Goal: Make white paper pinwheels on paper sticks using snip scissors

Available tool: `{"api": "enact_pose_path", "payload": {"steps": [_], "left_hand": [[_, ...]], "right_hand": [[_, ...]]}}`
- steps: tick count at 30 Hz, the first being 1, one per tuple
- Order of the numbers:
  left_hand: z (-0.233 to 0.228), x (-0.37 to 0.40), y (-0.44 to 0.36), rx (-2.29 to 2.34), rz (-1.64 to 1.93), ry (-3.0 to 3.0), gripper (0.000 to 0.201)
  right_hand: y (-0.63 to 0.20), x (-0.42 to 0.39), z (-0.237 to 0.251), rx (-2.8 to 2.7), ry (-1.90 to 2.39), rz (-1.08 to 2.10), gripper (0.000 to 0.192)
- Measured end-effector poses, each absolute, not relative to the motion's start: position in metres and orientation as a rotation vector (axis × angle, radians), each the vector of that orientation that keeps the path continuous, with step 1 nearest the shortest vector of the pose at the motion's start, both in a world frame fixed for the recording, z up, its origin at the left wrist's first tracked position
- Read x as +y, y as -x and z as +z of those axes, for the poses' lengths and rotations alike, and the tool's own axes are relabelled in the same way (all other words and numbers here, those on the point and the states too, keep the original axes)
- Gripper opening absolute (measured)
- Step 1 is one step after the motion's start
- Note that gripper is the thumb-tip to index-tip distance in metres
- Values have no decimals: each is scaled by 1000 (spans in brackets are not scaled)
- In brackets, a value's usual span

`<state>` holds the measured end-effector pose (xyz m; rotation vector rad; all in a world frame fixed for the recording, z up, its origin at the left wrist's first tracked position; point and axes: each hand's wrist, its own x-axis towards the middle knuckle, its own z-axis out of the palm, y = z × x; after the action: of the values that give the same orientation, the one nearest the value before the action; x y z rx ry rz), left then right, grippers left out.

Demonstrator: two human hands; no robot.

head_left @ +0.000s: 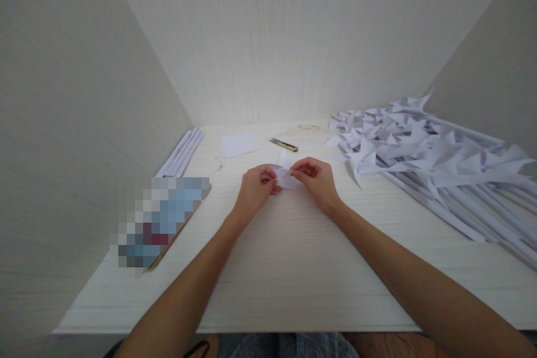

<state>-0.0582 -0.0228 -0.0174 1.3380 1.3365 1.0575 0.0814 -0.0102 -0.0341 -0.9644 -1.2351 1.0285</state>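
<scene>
Above the middle of the table, both hands hold a small white paper pinwheel (287, 180) whose blades are partly curled. My left hand (257, 183) pinches its left side, the fingers closed on the paper. Over at the right, my right hand (317, 180) has thumb and fingertips closed at the paper near the centre; any small piece between those fingertips is too small to make out. Just beyond the hands lies a pair of thread snips (284, 145). A flat stack of white paper (240, 145) rests to the snips' left.
Finished paper pinwheels (398, 142) on rolled paper sticks (470, 201) heap up along the right side. Several paper tubes (180, 154) lie at the left wall, behind a blurred-out item (168, 221). Small scraps (218, 166) dot the white table (268, 268). Walls enclose three sides.
</scene>
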Motion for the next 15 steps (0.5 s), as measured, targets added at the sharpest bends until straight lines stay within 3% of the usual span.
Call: {"api": "enact_pose_path", "payload": {"steps": [8,15], "left_hand": [[-16,-29,49,1420,1080,-1371,14],[-15,-29,49,1413,1090,-1348,16]], "right_hand": [[-80,-12,-35,-1278,957,1009,8],[-78,-19,-34,-1544,975,705,5]]}}
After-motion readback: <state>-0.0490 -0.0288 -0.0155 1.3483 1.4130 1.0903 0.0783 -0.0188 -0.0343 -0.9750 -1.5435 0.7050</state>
